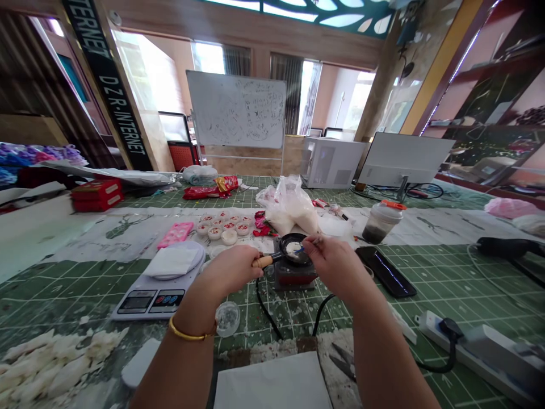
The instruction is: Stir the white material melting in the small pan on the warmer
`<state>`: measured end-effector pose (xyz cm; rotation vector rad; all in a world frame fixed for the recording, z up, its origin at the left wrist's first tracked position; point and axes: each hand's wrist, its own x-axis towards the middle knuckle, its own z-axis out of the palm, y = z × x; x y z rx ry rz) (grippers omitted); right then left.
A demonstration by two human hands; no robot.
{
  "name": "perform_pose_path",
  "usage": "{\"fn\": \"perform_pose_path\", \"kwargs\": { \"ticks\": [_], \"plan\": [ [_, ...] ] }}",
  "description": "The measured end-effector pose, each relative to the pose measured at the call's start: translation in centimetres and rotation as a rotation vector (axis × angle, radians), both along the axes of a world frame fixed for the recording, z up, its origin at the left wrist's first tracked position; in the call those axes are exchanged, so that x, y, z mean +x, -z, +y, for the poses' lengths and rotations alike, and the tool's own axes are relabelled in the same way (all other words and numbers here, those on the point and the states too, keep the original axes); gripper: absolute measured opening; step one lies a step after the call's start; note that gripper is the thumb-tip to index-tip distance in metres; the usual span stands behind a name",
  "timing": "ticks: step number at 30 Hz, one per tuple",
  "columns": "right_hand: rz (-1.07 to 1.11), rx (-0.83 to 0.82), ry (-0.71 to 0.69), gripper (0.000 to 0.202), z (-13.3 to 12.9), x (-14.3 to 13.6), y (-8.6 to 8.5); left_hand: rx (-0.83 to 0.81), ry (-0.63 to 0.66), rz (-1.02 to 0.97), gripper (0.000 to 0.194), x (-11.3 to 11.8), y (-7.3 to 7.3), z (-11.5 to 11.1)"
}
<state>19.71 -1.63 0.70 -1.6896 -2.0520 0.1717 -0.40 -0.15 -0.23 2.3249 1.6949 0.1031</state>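
The person is standing at a long table covered with a green cutting mat printed with a pale grid. Two bare hands are working over one small black pan, round and shallow, which is sitting on one dark square heater block just past the middle of the table, at 12 o'clock from the person. The left hand, wearing one thin gold bangle, is clenching around the pan's short wooden handle. The right hand is pinching one thin blue stirring stick and dipping its tip into a whitish mass inside the pan.

At 10 o'clock from the pan one white kitchen scale is lying, with a smooth round plate and a folded white paper on top. At 11 o'clock about ten small white cups are sitting in a cluster, some with red filling, and beside them one pink flat mould. At 12 o'clock one crumpled clear plastic bag is holding white powder. At 2 o'clock one plastic jar with an orange lid is standing; at 3 o'clock one glossy black phone is lying flat. At 7 o'clock one small clear round lid is resting, and farther, a heap of white waxy chunks.
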Motion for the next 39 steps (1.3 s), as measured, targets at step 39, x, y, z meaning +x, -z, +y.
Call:
{"fn": "perform_pose_path", "kwargs": {
  "ticks": [39],
  "plan": [
    [-0.013, -0.038, 0.09, 0.033, 1.4, 2.7, 0.3, 0.017, -0.013, 0.03, 0.015, 0.0, 0.0, -0.2]
  ]
}}
